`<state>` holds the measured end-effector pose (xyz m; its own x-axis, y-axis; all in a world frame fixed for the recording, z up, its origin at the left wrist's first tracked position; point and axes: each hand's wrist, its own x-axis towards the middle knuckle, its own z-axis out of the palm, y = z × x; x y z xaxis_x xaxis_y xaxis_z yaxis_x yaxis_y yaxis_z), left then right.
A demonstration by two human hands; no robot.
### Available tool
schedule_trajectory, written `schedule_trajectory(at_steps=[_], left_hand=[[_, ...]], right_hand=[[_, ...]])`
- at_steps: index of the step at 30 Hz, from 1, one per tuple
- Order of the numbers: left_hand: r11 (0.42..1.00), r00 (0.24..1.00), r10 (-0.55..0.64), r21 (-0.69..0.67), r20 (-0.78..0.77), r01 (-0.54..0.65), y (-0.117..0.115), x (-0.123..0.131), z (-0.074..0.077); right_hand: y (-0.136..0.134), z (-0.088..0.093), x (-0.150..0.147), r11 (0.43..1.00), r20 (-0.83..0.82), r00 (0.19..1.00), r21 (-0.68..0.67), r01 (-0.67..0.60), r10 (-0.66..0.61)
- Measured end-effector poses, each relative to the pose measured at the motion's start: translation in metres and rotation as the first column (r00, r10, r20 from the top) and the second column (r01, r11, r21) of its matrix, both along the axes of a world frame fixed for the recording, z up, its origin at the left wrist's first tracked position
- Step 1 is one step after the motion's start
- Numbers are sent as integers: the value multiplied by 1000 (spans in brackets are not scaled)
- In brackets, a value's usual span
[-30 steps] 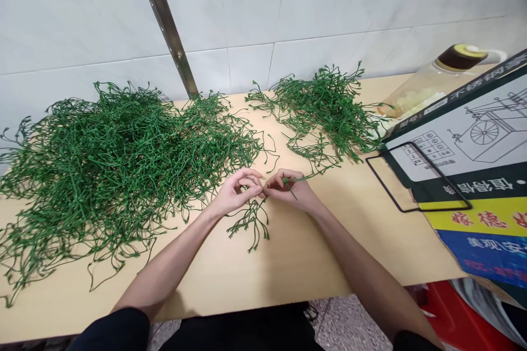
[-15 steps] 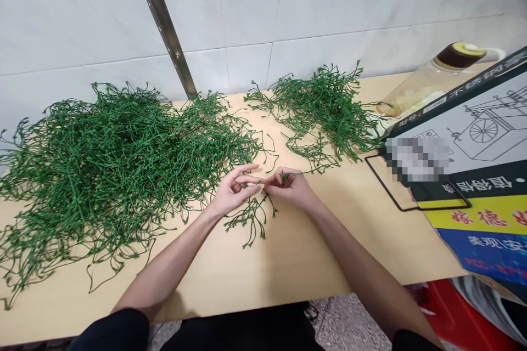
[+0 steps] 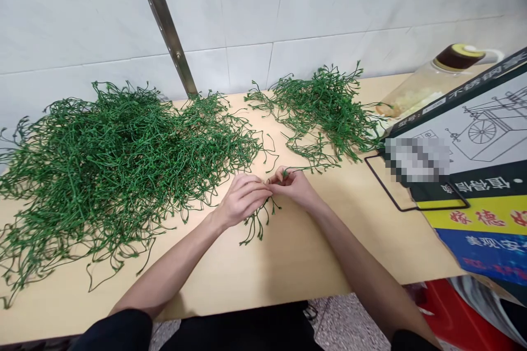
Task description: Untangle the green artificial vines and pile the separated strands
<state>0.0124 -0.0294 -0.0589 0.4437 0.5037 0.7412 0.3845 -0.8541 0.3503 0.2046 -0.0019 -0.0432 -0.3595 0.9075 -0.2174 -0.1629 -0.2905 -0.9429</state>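
Both my left hand (image 3: 242, 200) and right hand (image 3: 293, 185) pinch one green sprig (image 3: 259, 218); the jar (image 3: 432, 85) holds pale bits, half hidden behind a box (image 3: 473, 175).

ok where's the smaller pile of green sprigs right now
In the head view, the smaller pile lies on the table at the back right, against the tiled wall, between the big green heap and the clear jar.
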Motion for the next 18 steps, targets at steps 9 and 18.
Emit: schedule_trajectory(at_steps=[9,18], left_hand=[[943,977,-38,-317,209,105,-2,4,-6],[645,838,238,-725,490,240,-2,11,-1]], right_hand=[[0,0,2,997,0,998,-49,-61,61],[0,-3,2,995,-35,995,-31,-92,90]])
